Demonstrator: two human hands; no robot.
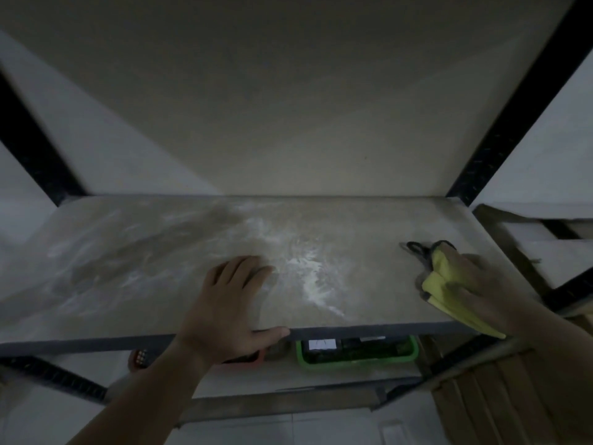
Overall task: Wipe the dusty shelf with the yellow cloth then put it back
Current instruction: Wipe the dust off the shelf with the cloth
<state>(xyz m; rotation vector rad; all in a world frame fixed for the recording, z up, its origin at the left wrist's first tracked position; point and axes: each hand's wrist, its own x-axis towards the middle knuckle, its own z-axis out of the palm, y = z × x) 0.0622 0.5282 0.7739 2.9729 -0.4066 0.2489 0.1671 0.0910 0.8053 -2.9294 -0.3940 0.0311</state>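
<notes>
The shelf board [353,226] is pale and streaked with white dust, thickest near the middle front. My left hand [229,303] lies flat on the board's front part, fingers spread, thumb hooked over the front edge. My right hand [478,290] presses down on the yellow cloth [439,284] at the board's right front corner. The cloth is bunched, has a dark edge with a loop sticking out toward the back, and one end hangs over the front edge.
Black metal uprights [519,123] frame the shelf at left and right. On the level below sit a green tray [356,358] with dark contents and a reddish container [138,359]. Cardboard [481,396] stands at the lower right. Another board closes the space above.
</notes>
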